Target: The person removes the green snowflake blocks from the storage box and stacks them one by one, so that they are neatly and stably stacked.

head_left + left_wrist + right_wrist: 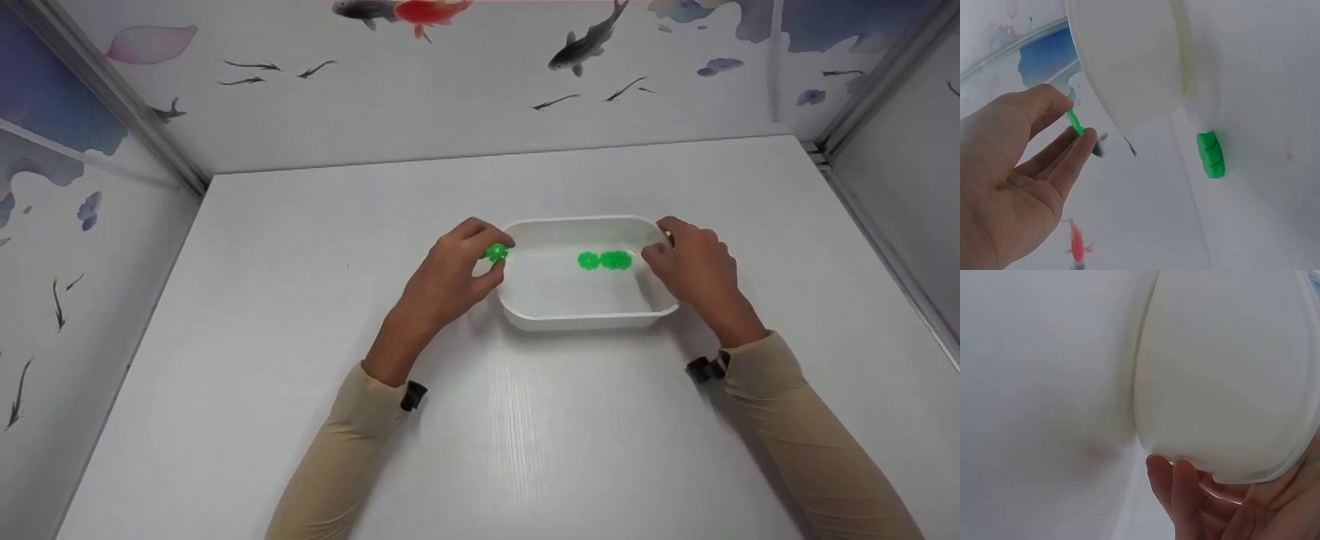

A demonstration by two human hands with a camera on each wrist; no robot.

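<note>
My left hand (pixel 454 266) pinches a small green flower-shaped plastic piece (pixel 496 253) between thumb and fingers, just at the left rim of a white rectangular tub (pixel 577 322). Seen edge-on in the left wrist view, the same piece (pixel 1075 122) is thin. Over at the tub's right end, my right hand (pixel 696 262) grips the wall, with fingertips (pixel 1185 478) against its outside. Inside the tub, toward the right, lie a green flower piece (pixel 589 260) and a cluster of overlapping ones (pixel 616 260).
A short green stack of flower pieces (pixel 1211 156) sits on the white table beside the tub in the left wrist view; the head view does not show it. White panels (pixel 450 97) printed with fish border the table (pixel 300 300) at the back and sides.
</note>
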